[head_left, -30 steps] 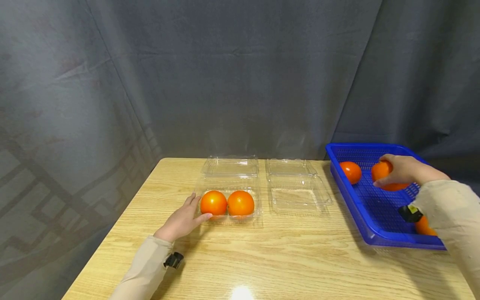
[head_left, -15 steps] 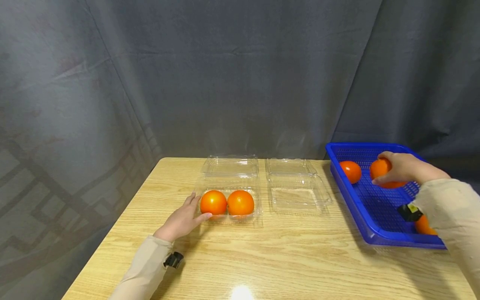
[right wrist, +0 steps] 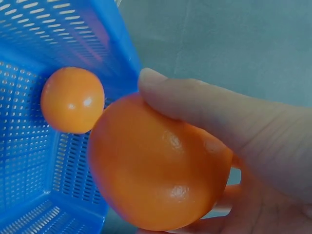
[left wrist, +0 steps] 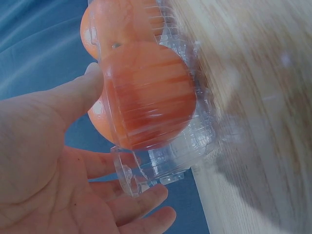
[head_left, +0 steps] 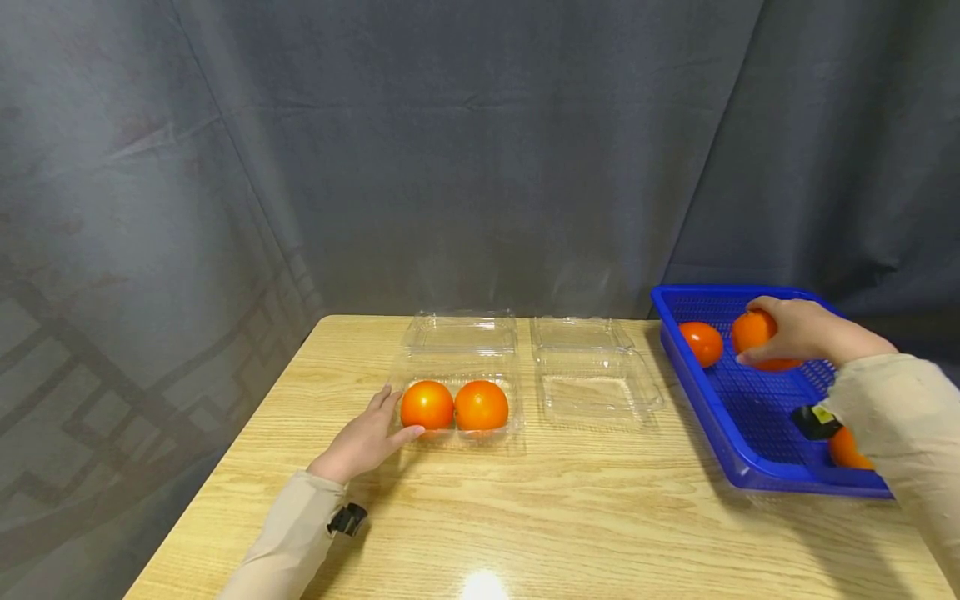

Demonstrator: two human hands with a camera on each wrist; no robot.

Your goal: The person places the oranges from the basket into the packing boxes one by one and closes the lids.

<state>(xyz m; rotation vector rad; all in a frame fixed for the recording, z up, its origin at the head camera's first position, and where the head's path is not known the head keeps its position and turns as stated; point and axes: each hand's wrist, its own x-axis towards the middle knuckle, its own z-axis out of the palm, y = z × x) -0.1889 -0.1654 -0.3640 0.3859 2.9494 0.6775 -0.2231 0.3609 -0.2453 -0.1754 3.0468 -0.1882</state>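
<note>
My left hand (head_left: pixel 362 437) rests at the left side of a clear plastic clamshell box (left wrist: pixel 165 161), fingers extended, thumb along its front rim. Two oranges (head_left: pixel 482 407) sit side by side in that box, whose lid (head_left: pixel 461 333) is folded back. Over on the right, my right hand (head_left: pixel 813 332) holds an orange (right wrist: pixel 156 161) inside the blue basket (head_left: pixel 716 417), thumb across one side and fingers round the other. Another orange (right wrist: pixel 73 100) lies by the basket wall, left of the held one in the head view.
A second clear box (head_left: pixel 592 392), lid folded back, stands between the first box and the basket. One more orange (head_left: pixel 847 450) lies in the basket's near right corner, partly hidden by the right sleeve (head_left: pixel 892 417). A grey curtain (head_left: pixel 480 167) hangs behind the table (head_left: pixel 525 517).
My right hand has shifted slightly left and up with the orange in its grip. The left hand and the boxes have stayed put.
</note>
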